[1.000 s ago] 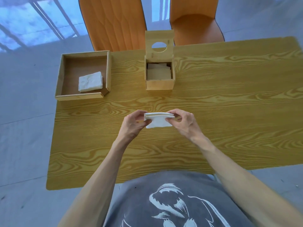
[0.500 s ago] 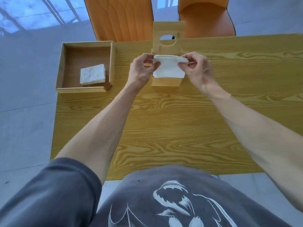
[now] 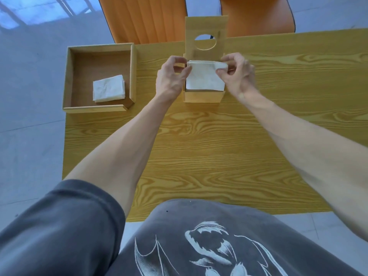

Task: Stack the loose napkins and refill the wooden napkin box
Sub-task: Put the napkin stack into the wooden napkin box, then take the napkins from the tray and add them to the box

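A small wooden napkin box stands near the table's far edge, its hinged lid with a round hole raised upright behind it. A white stack of napkins sits in the box's open top, its lower edge inside. My left hand pinches the stack's left end and my right hand pinches its right end. A second small pile of white napkins lies in a shallow wooden tray at the left.
The yellow wood-grain table reaches to my body. Two orange chairs stand behind the far edge. Grey floor lies to the left and right.
Both hands carried the napkin stack from the table's middle to the box, then lowered it so its bottom edge sits inside the opening.
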`<action>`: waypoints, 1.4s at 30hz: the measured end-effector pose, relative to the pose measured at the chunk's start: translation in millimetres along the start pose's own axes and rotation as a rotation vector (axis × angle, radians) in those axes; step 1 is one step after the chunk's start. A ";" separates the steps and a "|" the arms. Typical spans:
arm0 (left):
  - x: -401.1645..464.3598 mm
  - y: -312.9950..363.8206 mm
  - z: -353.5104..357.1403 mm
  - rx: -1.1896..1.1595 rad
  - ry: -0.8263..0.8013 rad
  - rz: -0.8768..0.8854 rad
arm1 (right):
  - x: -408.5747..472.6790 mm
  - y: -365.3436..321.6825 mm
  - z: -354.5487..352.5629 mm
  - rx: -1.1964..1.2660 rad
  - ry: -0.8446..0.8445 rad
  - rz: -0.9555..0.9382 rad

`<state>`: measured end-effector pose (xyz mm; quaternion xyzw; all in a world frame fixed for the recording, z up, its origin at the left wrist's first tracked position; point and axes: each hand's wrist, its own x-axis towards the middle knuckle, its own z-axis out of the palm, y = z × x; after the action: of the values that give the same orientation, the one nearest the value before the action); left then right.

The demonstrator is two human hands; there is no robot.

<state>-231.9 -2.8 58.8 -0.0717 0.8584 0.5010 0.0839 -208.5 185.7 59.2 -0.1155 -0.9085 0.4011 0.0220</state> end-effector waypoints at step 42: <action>-73.3 -65.8 -136.4 0.405 -0.147 -0.229 | -54.4 -101.1 79.0 -0.627 -0.471 -0.233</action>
<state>-156.6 -151.0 84.8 -0.1136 0.9192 0.3097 0.2150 -185.5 50.3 82.8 0.0822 -0.9739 0.1149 -0.1774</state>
